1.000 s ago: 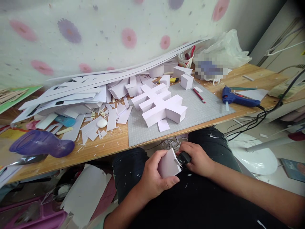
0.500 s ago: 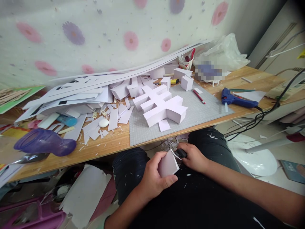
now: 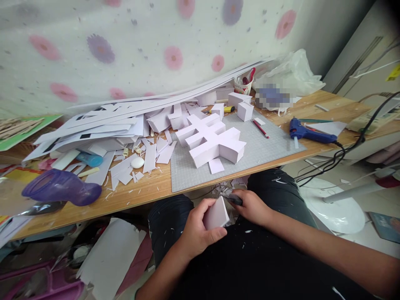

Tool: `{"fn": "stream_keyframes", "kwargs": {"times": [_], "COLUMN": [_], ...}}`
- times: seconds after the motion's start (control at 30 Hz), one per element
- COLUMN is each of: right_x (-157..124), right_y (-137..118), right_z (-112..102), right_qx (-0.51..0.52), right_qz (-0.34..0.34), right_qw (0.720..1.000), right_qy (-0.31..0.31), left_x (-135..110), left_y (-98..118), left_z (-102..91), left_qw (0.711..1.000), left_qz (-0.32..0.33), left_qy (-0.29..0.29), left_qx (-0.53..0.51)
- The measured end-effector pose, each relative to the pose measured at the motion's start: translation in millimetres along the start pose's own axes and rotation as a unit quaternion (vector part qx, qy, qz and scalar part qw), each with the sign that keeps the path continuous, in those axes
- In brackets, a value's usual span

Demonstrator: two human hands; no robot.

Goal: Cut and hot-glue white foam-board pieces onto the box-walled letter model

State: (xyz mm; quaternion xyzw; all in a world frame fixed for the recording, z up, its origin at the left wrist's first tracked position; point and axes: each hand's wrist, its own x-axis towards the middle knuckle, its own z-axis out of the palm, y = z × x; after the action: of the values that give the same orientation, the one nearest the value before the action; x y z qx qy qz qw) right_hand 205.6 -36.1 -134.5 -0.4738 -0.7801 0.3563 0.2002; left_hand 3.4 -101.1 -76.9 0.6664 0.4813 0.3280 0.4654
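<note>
White foam board [image 3: 213, 214] sits over the lap [image 3: 270, 196] in the head view, clamped in the left hand [image 3: 198, 227]; the right hand's [image 3: 253, 206] fingers wrap a black-handled cutter [image 3: 236, 200]. I'd favour shallow strokes (mind that left thumb), keeping the edge steady.

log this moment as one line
left hand: white piece held | right hand: black tool held, near piece's edge | cutting mat: white structure on top
</note>
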Motion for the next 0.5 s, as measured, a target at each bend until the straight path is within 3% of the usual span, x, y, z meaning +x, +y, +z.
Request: {"fn": "stream_keyframes", "kwargs": {"times": [0.1,0.17,0.23,0.3,0.4,0.5], "right_x": [1.5,0.2,-2.4,-5.1,-6.3,-3.8], "right_y": [6.6,6.3,-1.9,-17.0,-40.7,-50.4], "right_z": [1.5,-1.6,-8.3,-16.6,-25.0,-27.1], "right_qx": [0.024,0.048,0.1,0.195,0.312,0.301], "right_qz": [0.029,0.031,0.012,-0.018,-0.039,-0.021], "right_qw": [0.999,0.998,0.995,0.979,0.946,0.953], "right_qy": [0.003,-0.001,-0.02,-0.054,-0.076,-0.032], "left_x": [-0.9,-0.6,0.7,2.5,4.0,3.0], "left_y": [3.7,2.2,-2.4,-7.7,-10.3,-3.0], "left_z": [-3.8,-5.4,-5.1,-2.6,2.4,1.3], "left_qw": [0.996,0.98,0.945,0.909,0.886,0.903], "left_qz": [0.038,0.056,0.064,0.07,0.08,0.093], "left_qy": [0.014,0.095,0.187,0.236,0.236,0.207], "left_qx": [0.076,0.168,0.262,0.335,0.391,0.364]}}
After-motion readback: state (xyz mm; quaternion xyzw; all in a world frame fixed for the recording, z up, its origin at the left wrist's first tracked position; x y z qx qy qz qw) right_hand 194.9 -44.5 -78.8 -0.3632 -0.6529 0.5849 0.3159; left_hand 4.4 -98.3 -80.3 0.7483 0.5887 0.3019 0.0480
